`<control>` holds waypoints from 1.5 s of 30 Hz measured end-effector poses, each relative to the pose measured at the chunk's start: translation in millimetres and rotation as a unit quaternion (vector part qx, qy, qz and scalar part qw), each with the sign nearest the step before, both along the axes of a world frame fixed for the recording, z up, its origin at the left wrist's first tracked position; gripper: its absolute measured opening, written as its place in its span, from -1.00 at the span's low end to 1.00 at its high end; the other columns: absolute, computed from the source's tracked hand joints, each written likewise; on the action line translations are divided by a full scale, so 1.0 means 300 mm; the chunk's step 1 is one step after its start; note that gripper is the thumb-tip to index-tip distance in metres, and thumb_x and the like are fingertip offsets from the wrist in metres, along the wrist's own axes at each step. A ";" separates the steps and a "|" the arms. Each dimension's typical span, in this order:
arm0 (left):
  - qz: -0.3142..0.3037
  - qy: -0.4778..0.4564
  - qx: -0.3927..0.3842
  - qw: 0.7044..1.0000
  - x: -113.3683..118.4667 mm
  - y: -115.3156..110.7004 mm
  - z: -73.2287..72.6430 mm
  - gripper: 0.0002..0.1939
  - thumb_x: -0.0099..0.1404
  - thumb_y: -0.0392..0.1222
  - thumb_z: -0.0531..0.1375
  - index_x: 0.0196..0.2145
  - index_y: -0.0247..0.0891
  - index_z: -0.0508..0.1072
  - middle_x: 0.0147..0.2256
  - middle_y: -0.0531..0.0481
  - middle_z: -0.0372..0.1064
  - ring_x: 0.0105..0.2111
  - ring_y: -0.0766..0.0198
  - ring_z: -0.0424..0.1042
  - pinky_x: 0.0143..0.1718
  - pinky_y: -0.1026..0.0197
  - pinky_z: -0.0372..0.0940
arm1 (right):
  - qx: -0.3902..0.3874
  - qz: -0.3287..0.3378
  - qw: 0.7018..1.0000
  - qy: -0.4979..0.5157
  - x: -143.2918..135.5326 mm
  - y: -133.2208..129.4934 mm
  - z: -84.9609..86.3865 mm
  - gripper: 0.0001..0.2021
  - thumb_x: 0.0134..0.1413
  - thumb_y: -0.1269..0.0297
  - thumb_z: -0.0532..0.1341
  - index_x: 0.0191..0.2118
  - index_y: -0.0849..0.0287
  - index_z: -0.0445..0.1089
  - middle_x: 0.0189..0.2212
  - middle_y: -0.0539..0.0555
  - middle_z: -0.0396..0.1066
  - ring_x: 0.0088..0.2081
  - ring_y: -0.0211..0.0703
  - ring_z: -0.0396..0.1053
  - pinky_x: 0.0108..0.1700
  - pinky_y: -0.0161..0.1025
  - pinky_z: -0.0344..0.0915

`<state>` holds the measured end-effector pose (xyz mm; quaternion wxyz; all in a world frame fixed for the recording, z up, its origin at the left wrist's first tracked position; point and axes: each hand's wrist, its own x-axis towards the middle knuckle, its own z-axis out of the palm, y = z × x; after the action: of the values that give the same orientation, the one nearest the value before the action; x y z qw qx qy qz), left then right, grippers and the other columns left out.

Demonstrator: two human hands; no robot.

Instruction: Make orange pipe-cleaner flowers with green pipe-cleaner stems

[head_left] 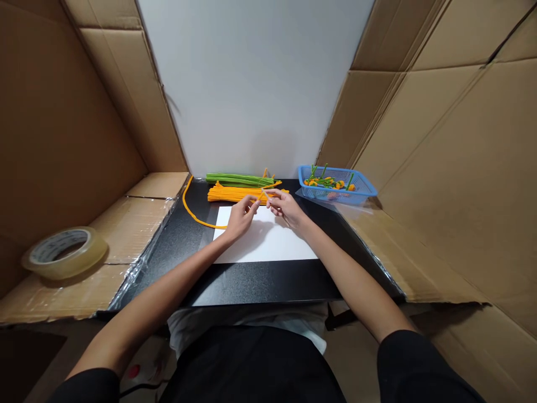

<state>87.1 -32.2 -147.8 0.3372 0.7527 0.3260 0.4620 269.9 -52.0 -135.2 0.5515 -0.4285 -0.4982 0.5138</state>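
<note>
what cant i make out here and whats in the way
All in the head view:
How the thin strands between the left hand and right hand meet: too small.
Where the long orange strand goes: left hand hides it.
Print on the tape roll: too small.
Lower pieces in the blue basket: its wall and upper pieces hide them.
Right sleeve: bottom edge cuts it.

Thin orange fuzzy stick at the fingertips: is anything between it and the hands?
Nothing visible: the left hand and right hand seem to pinch the thin orange fuzzy stick directly. The bundle of orange fuzzy sticks lies beyond them, not between.
</note>
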 end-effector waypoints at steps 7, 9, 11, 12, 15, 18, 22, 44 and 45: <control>0.015 0.028 0.015 0.999 -0.013 0.006 0.002 -0.62 0.37 0.12 0.11 -0.36 -0.24 0.48 -0.42 0.02 0.47 -0.45 0.28 0.35 -0.36 0.24 0.22 | 0.032 0.029 0.999 -0.016 -0.022 -0.003 0.001 -0.56 -0.06 0.09 0.39 -0.04 0.16 0.50 -0.57 -0.10 0.34 -0.66 -0.43 0.06 -0.62 -0.38 -0.14; 0.016 0.028 0.013 0.999 -0.014 0.007 0.003 -0.61 0.37 0.13 0.12 -0.38 -0.24 0.48 -0.43 0.02 0.47 -0.45 0.27 0.35 -0.36 0.24 0.22 | 0.039 0.022 0.999 -0.030 -0.022 -0.001 -0.003 -0.54 -0.08 0.05 0.41 -0.06 0.16 0.52 -0.57 -0.11 0.34 -0.64 -0.41 0.10 -0.61 -0.37 -0.09; 0.018 0.028 0.012 0.999 -0.014 0.007 0.005 -0.62 0.37 0.12 0.13 -0.39 -0.24 0.48 -0.43 0.02 0.48 -0.46 0.27 0.34 -0.36 0.24 0.21 | 0.049 0.011 0.998 -0.045 -0.021 -0.001 -0.006 -0.54 -0.10 0.04 0.43 -0.08 0.17 0.53 -0.59 -0.10 0.34 -0.62 -0.38 0.14 -0.60 -0.36 -0.02; 0.018 0.029 0.014 0.999 -0.015 0.007 0.006 -0.62 0.37 0.11 0.13 -0.40 -0.24 0.47 -0.43 0.02 0.48 -0.46 0.28 0.34 -0.37 0.24 0.21 | 0.054 0.004 0.997 -0.051 -0.021 -0.001 -0.008 -0.55 -0.11 0.03 0.43 -0.10 0.18 0.54 -0.59 -0.10 0.35 -0.61 -0.37 0.16 -0.59 -0.36 0.01; 0.014 0.030 0.019 0.999 -0.014 0.000 0.010 -0.65 0.38 0.06 0.14 -0.40 -0.25 0.48 -0.43 0.02 0.49 -0.46 0.29 0.35 -0.37 0.24 0.21 | 0.065 -0.011 0.996 -0.059 -0.023 -0.001 -0.009 -0.58 -0.11 0.00 0.43 -0.18 0.20 0.56 -0.59 -0.08 0.35 -0.60 -0.36 0.19 -0.58 -0.35 0.04; 0.006 0.043 0.028 0.999 -0.011 -0.012 0.014 -0.65 0.40 0.04 0.12 -0.38 -0.26 0.48 -0.43 0.02 0.49 -0.48 0.30 0.35 -0.39 0.25 0.20 | 0.066 -0.015 0.996 -0.060 -0.025 -0.001 -0.007 -0.62 -0.11 -0.03 0.43 -0.29 0.20 0.55 -0.58 -0.06 0.35 -0.60 -0.36 0.19 -0.58 -0.35 0.04; 0.031 0.062 0.065 0.995 -0.007 -0.026 0.017 -0.75 0.39 -0.01 0.15 -0.19 -0.24 0.47 -0.34 0.00 0.51 -0.49 0.32 0.35 -0.41 0.27 0.20 | 0.079 -0.026 0.994 -0.068 -0.024 0.002 -0.004 -0.63 -0.12 -0.04 0.43 -0.33 0.19 0.55 -0.58 -0.05 0.36 -0.60 -0.35 0.20 -0.57 -0.34 0.05; 0.059 -0.018 0.106 0.992 -0.005 -0.017 0.019 -0.72 0.33 0.04 0.25 -0.23 -0.25 0.50 -0.38 0.01 0.51 -0.48 0.36 0.40 -0.41 0.31 0.27 | 0.037 -0.009 0.999 0.003 -0.067 -0.040 0.037 -0.59 -0.16 -0.10 0.44 -0.49 0.18 0.44 -0.58 -0.03 0.34 -0.54 -0.34 0.20 -0.52 -0.33 0.06; 0.053 -0.022 0.102 0.993 -0.004 -0.018 0.022 -0.71 0.33 0.05 0.25 -0.22 -0.25 0.50 -0.38 0.01 0.51 -0.48 0.36 0.40 -0.41 0.31 0.27 | 0.036 -0.008 0.999 0.011 -0.067 -0.041 0.040 -0.60 -0.16 -0.08 0.45 -0.50 0.18 0.43 -0.58 -0.03 0.34 -0.54 -0.34 0.20 -0.51 -0.33 0.05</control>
<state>85.8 -37.7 -141.3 0.2407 0.7545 0.3091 0.5265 249.9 -64.4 -123.3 0.5760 -0.4069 -0.5070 0.4956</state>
